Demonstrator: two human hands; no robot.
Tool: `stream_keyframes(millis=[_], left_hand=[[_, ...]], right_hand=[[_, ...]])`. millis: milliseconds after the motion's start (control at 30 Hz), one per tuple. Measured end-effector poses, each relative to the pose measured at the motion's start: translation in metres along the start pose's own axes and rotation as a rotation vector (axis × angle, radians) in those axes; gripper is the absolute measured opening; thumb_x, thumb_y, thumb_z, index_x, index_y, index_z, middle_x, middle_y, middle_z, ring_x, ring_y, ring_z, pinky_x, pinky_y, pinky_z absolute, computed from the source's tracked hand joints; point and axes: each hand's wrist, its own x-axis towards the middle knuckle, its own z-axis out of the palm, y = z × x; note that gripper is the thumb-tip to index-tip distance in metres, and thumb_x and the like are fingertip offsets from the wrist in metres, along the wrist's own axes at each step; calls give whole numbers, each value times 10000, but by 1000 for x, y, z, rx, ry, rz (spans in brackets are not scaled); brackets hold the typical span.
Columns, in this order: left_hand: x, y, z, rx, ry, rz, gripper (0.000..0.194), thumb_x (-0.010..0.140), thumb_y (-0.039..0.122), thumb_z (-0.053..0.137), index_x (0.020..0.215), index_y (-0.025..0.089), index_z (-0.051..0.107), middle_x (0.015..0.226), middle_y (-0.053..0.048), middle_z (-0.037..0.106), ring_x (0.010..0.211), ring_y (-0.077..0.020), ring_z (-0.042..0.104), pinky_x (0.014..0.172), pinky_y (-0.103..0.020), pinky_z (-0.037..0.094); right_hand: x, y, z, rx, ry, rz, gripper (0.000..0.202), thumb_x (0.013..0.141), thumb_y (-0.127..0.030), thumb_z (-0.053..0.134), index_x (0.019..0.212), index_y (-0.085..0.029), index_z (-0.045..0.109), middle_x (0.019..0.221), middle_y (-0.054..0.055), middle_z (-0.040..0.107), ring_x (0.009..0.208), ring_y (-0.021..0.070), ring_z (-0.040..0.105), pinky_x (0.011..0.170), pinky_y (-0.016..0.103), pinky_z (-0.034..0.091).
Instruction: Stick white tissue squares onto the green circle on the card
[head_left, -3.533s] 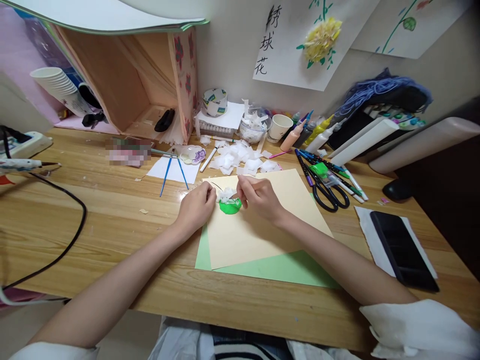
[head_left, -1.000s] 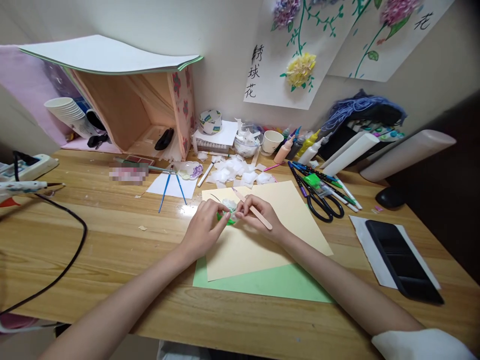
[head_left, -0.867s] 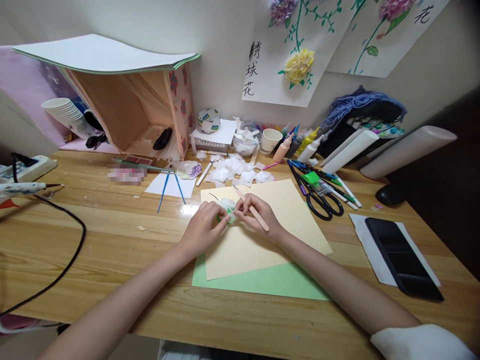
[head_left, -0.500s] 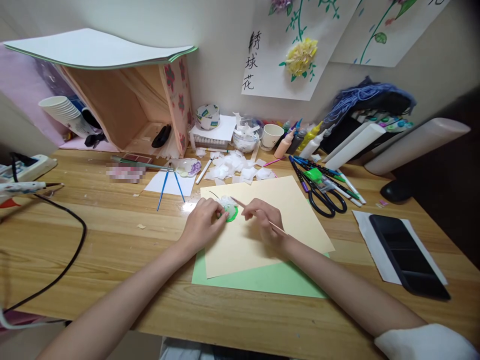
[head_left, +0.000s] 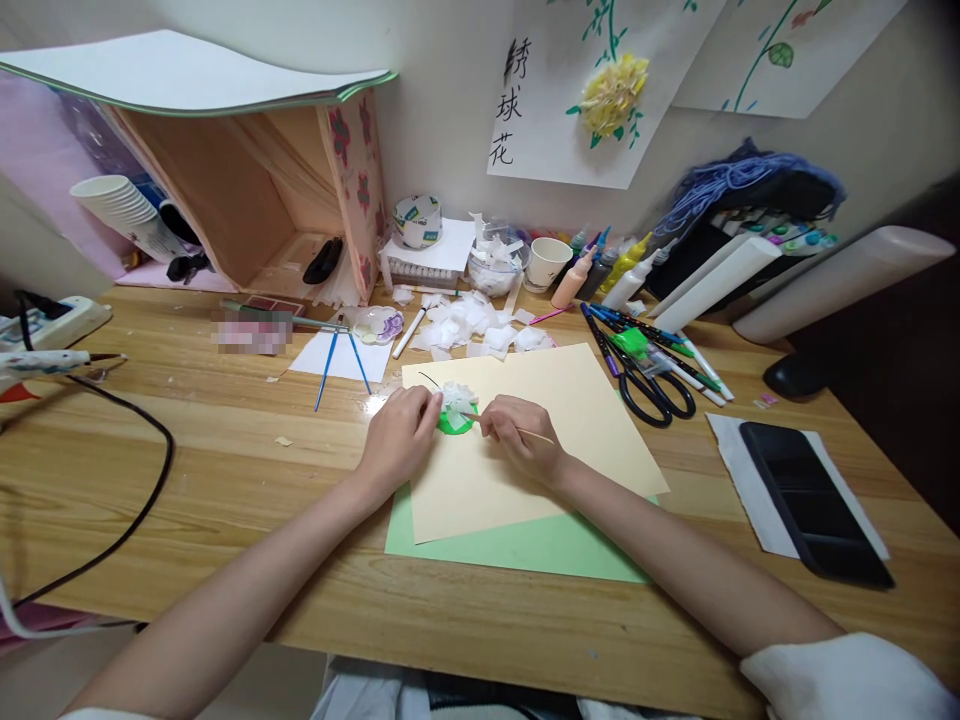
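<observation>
On a cream sheet of paper (head_left: 540, 480) lies a round green piece (head_left: 454, 424), with crumpled white tissue paper (head_left: 457, 394) over its upper part. My left hand (head_left: 399, 432) rests at the left edge of this piece, thumb and fingers closed together; whatever they pinch is hidden. From the right, my right hand (head_left: 521, 432) grips a thin wooden stick (head_left: 536, 436), its tip touching the green piece beside the tissue. A green sheet (head_left: 525, 555) sticks out below the cream one.
Behind the cream sheet are loose white tissue squares (head_left: 472, 322). Black-handled scissors (head_left: 652, 400) and several pens lie to the right, beyond them a phone (head_left: 810, 500). Two blue brushes (head_left: 326, 370) are at left. A black cable (head_left: 161, 480) crosses the left side.
My left fingers have shifted from the green piece's front to its left edge. My right hand has brought the stick's tip down onto the piece. The view has tilted slightly.
</observation>
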Motion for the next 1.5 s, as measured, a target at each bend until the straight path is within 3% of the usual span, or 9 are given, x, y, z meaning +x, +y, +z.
stream_keyframes(millis=[100, 300, 433, 600, 767, 1067, 1500], left_hand=[[0, -2, -1, 35, 4, -53, 372, 949, 365, 255, 638, 208, 384, 661, -19, 532, 660, -174, 495, 595, -291, 316], [2, -5, 1, 42, -21, -25, 372, 947, 358, 245, 631, 208, 370, 662, -24, 537, 659, -178, 491, 600, -290, 318], [1, -5, 0, 16, -17, -29, 376, 944, 359, 247, 626, 204, 375, 655, -20, 528, 658, -174, 486, 603, -290, 315], [-3, -2, 1, -48, -23, -21, 313, 880, 410, 421, 655, 197, 467, 643, -2, 539, 665, -161, 499, 589, -274, 317], [-4, 0, 3, -58, 15, 38, 147, 817, 322, 524, 749, 197, 562, 623, 14, 530, 648, -145, 501, 591, -263, 333], [-5, -1, -1, -21, 31, 220, 159, 847, 303, 493, 782, 190, 584, 634, 0, 530, 660, -141, 495, 611, -263, 341], [1, -1, 2, 9, 58, 113, 140, 847, 302, 488, 773, 198, 546, 645, 7, 523, 666, -143, 500, 600, -259, 334]], right_hand=[[1, 0, 0, 27, -4, 32, 396, 972, -336, 280, 657, -219, 489, 571, 7, 492, 580, 150, 494, 598, 293, 387], [3, 0, 1, 25, -19, 49, 380, 973, -332, 293, 670, -215, 492, 603, 10, 506, 604, 148, 499, 611, 291, 388], [1, 0, 1, 35, 43, 4, 402, 972, -322, 284, 644, -217, 491, 571, 9, 499, 568, 145, 498, 584, 296, 393], [-3, -1, 1, 48, 107, -15, 458, 969, -342, 259, 587, -227, 483, 515, 9, 485, 499, 145, 482, 538, 305, 389], [-3, -1, 1, 55, 105, -8, 453, 967, -349, 262, 595, -231, 492, 509, 7, 484, 497, 149, 483, 556, 307, 397], [-2, -2, 0, 42, 78, -39, 459, 971, -360, 244, 600, -228, 481, 524, 10, 494, 503, 144, 478, 553, 302, 394], [1, 2, 1, 11, -17, 16, 387, 967, -373, 289, 672, -224, 491, 584, 15, 490, 589, 158, 489, 598, 303, 388]])
